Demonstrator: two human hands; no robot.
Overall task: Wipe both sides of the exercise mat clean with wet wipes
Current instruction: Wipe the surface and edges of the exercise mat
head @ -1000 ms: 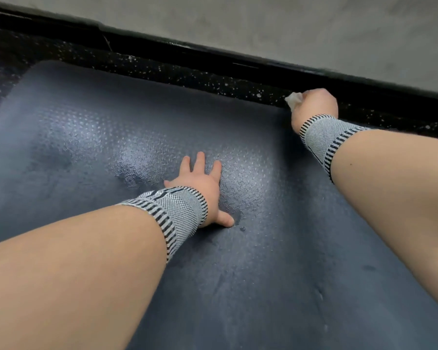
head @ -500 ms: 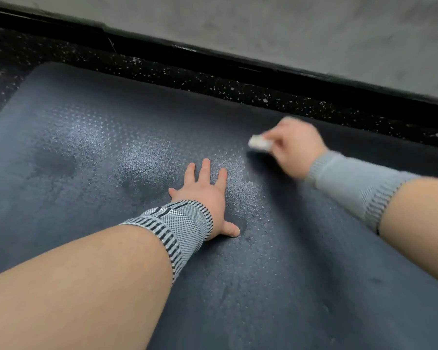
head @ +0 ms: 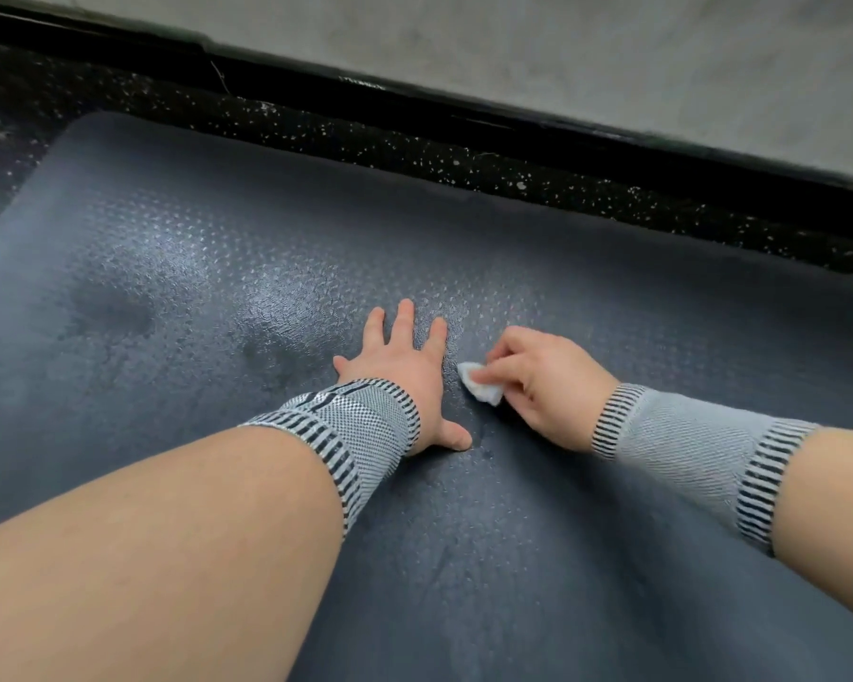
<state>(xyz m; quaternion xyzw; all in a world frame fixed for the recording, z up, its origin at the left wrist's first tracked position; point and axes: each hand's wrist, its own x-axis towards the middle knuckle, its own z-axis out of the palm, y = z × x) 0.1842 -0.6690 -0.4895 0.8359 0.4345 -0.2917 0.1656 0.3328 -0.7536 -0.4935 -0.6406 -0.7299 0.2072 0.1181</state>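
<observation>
Head: wipe [head: 481,387] between hands, on mat [head: 168,268]

mat [head: 587,509]: dark blue-grey exercise mat, lying flat on the floor, rounded far-left corner, fine raised dot texture
mat surface: sheen of damp patches across the far-left and middle area, a few darker blotches among them
wet wipe [head: 481,388]: small white wad, crumpled, pressed on the mat near its middle, partly covered by fingers
</observation>
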